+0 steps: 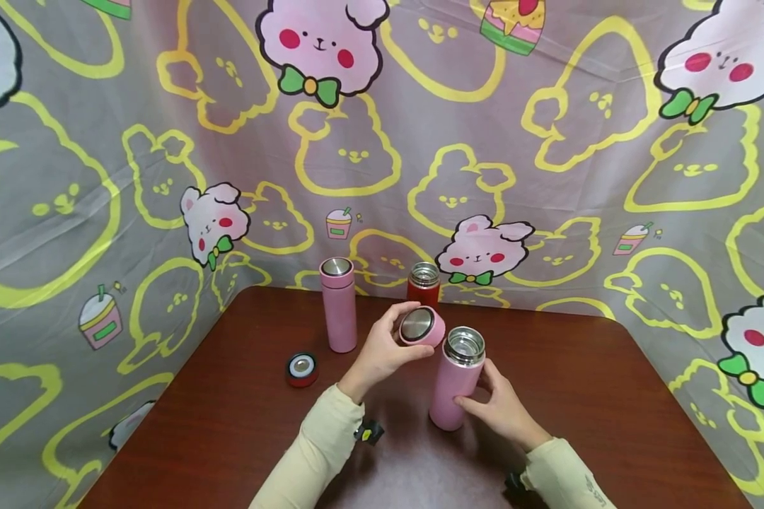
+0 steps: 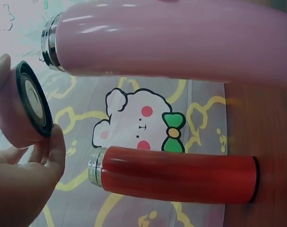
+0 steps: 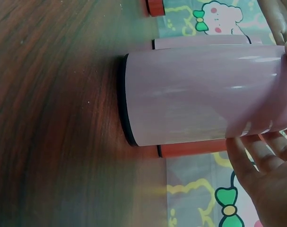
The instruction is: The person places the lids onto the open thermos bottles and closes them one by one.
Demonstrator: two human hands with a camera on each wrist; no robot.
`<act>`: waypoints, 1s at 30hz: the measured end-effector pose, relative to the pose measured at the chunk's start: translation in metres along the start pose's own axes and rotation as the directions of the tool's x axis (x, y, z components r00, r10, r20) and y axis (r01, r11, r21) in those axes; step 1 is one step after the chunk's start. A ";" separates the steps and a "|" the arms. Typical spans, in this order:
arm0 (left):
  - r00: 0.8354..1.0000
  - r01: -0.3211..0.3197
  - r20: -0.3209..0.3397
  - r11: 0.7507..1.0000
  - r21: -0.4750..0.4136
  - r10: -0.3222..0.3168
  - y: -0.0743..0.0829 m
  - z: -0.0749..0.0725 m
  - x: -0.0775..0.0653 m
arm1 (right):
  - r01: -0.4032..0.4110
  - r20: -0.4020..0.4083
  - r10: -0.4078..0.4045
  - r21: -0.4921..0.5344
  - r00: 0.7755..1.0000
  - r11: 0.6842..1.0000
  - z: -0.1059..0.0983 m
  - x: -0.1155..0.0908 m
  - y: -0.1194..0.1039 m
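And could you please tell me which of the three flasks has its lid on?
The leftmost pink flask, standing untouched. It alone is capped; the red flask and the second pink flask, held by the right hand, are both open at the top.

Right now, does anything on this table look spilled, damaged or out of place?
Nothing looks spilled or damaged. The one slightly odd thing is the red lid, lying inner side up on the table, apart from the open red bottle.
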State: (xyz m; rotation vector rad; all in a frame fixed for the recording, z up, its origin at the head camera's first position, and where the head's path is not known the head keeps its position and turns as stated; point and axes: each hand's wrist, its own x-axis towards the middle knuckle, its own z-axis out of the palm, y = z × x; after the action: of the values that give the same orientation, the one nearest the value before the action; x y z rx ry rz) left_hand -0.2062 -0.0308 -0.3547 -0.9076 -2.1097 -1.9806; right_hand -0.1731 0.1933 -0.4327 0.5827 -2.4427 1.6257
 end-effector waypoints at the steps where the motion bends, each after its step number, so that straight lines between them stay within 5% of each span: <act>1: 1.000 -0.003 0.000 1.000 0.011 0.003 0.000 0.001 0.000 | 0.000 0.000 0.000 0.002 1.000 1.000 0.000 0.000 0.000; 10: 1.000 0.001 -0.020 1.000 -0.004 -0.001 0.005 0.011 0.004 | -0.030 0.002 0.030 -0.005 1.000 1.000 0.000 -0.002 0.001; 20: 0.999 -0.033 0.013 0.999 0.031 0.033 0.013 0.021 0.009 | -0.020 -0.002 0.020 -0.018 1.000 1.000 -0.001 -0.001 0.002; 30: 0.998 0.002 0.058 0.999 0.042 -0.005 0.012 0.030 0.011 | -0.014 0.015 0.014 -0.006 1.000 1.000 -0.003 0.001 0.005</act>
State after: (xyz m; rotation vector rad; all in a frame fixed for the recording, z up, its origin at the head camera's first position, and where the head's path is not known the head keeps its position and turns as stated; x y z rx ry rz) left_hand -0.1993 0.0008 -0.3433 -0.9667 -2.1765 -1.9263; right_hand -0.1760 0.1975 -0.4358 0.5807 -2.4668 1.6239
